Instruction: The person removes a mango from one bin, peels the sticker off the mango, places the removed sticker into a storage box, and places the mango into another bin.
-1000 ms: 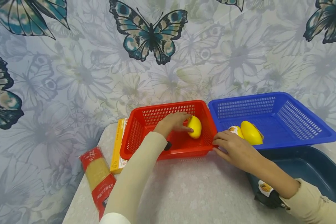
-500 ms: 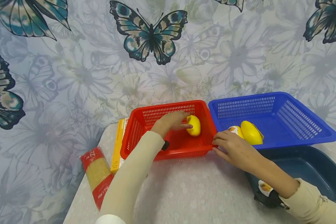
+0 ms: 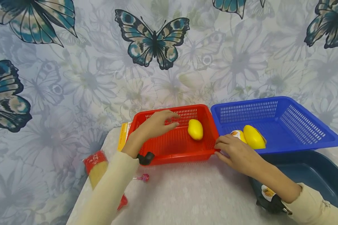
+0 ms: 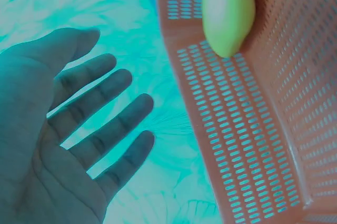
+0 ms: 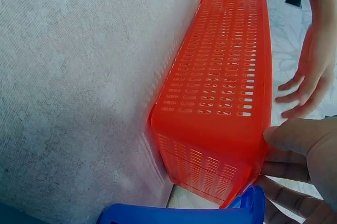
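A yellow mango (image 3: pixel 195 129) lies inside the red basket (image 3: pixel 174 156), towards its right end. Above the basket's left half my left hand (image 3: pixel 155 125) hovers with spread fingers and nothing in them. The left wrist view shows its palm bare, apart from the mango (image 4: pixel 228 13). My right hand (image 3: pixel 236 153) grips the red basket's near right corner, where it meets the blue basket (image 3: pixel 293 125). In the right wrist view the thumb (image 5: pixel 289 134) lies on the red rim and the fingers curl past the corner. Two more yellow mangoes (image 3: pixel 254 137) sit in the blue basket, one partly hidden.
A dark teal tray (image 3: pixel 307 168) stands in front of the blue basket, partly behind my right forearm. A lollipop (image 3: pixel 144 177) lies before the red basket. A noodle packet (image 3: pixel 97 168) and a yellow box (image 3: pixel 123 136) are at the left. A patterned wall backs the table.
My left hand has let go of the mango and drawn back left and up. The mango stays in the red basket. The lollipop has come into view; my right hand keeps its grip.
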Available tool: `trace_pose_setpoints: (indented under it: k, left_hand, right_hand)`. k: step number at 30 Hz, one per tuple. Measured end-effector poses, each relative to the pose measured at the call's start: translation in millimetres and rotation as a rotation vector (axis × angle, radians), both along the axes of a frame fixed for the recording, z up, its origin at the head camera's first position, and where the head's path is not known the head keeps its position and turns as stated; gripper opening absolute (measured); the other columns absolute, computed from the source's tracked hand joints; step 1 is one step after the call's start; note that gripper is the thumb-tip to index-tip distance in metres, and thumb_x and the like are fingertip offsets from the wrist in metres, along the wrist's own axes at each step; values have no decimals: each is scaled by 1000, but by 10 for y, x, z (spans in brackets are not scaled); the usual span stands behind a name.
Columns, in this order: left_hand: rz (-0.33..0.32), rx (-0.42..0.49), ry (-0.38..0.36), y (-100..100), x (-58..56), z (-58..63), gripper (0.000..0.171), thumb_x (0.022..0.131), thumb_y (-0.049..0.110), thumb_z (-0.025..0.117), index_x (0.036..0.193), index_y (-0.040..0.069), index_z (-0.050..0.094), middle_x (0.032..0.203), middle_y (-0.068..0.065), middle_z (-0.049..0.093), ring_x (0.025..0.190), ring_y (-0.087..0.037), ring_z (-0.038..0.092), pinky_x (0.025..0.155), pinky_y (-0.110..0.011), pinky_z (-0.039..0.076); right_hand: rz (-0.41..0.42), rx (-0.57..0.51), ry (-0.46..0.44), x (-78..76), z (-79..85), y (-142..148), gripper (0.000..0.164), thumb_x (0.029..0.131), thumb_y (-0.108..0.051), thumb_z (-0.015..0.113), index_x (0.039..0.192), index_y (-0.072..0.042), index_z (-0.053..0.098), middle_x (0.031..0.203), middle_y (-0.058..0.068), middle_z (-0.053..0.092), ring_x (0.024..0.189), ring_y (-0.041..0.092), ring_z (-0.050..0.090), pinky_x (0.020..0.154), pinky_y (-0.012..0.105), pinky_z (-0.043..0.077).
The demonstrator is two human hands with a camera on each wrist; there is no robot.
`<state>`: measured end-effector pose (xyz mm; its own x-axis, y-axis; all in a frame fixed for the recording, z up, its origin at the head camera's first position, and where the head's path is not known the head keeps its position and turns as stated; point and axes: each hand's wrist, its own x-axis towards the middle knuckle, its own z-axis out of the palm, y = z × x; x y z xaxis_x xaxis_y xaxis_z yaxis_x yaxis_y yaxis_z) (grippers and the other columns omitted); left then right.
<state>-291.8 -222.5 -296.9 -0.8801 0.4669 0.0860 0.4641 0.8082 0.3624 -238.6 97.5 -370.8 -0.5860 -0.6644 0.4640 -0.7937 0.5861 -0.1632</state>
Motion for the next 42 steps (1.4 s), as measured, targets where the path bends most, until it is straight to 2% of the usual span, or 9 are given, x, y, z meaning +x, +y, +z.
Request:
trace_pose_setpoints:
  k: [3, 6, 11, 16, 22, 27, 34, 39, 42]
  left_hand:
    - [26, 92, 85, -129, 179, -15, 38, 99, 36, 63, 134, 21, 63, 132, 5, 59, 116, -20, 57, 100, -41, 48]
    - [55, 175, 156, -243, 343, -31, 35, 99, 36, 63, 130, 22, 65, 130, 7, 61, 120, -18, 56, 102, -42, 46]
    - [99, 291, 235, -409, 591, -118, 32, 98, 37, 64, 127, 22, 67, 124, 8, 64, 117, -15, 56, 100, -45, 47]
    - [154, 377, 249, -561, 805, -294, 34, 97, 38, 66, 127, 22, 68, 120, 9, 64, 110, -12, 58, 96, -47, 48]
    - [244, 429, 254, -731, 1004, -493, 36, 96, 37, 67, 129, 24, 66, 127, 8, 62, 118, -16, 57, 99, -54, 46]
    - [339, 462, 224, -871, 1181, -633, 36, 96, 36, 67, 130, 26, 65, 131, 7, 61, 125, -18, 53, 101, -58, 44]
    - [471, 525, 279, -1059, 1362, -910, 38, 96, 32, 69, 133, 25, 64, 140, 3, 53, 134, -23, 41, 105, -64, 36]
    - [554, 588, 288, -1185, 1414, -1105, 42, 96, 30, 69, 137, 22, 61, 144, 1, 51, 131, -21, 43, 104, -53, 38]
    - [584, 613, 279, -1212, 1392, -1183, 43, 96, 32, 68, 138, 24, 60, 143, 3, 52, 125, -20, 47, 100, -48, 41]
  right_hand:
    - [-7, 6, -4, -17, 24, -12, 21, 82, -14, 83, 100, -7, 75, 100, 2, 66, 97, 20, 60, 85, 38, 57]
    - [-11, 13, 0, -36, 53, -11, 22, 82, -14, 84, 100, -6, 75, 100, 3, 67, 97, 21, 61, 85, 38, 57]
    - [1, 9, 11, -54, 81, -10, 20, 82, -11, 83, 100, -6, 74, 100, 3, 66, 96, 22, 60, 85, 40, 57]
    - [13, 3, 9, -56, 78, -13, 18, 84, -9, 81, 100, -6, 74, 100, 4, 66, 95, 22, 60, 84, 40, 56]
    - [17, -6, 8, -61, 70, -17, 18, 83, -9, 82, 99, -5, 74, 99, 4, 66, 94, 22, 60, 82, 40, 56]
    - [17, -21, -1, -33, 48, -13, 19, 82, -8, 82, 99, -5, 74, 100, 4, 65, 94, 22, 61, 82, 40, 57]
    - [22, -43, 3, 19, -17, 3, 20, 82, -8, 82, 100, -5, 74, 100, 5, 65, 95, 23, 61, 83, 42, 57]
    - [24, -53, 6, 32, -25, -6, 20, 82, -7, 82, 100, -5, 74, 101, 5, 66, 96, 24, 62, 85, 43, 56]
    - [24, -51, -1, 33, -18, -2, 20, 82, -8, 82, 100, -4, 74, 101, 6, 67, 96, 25, 62, 85, 44, 56]
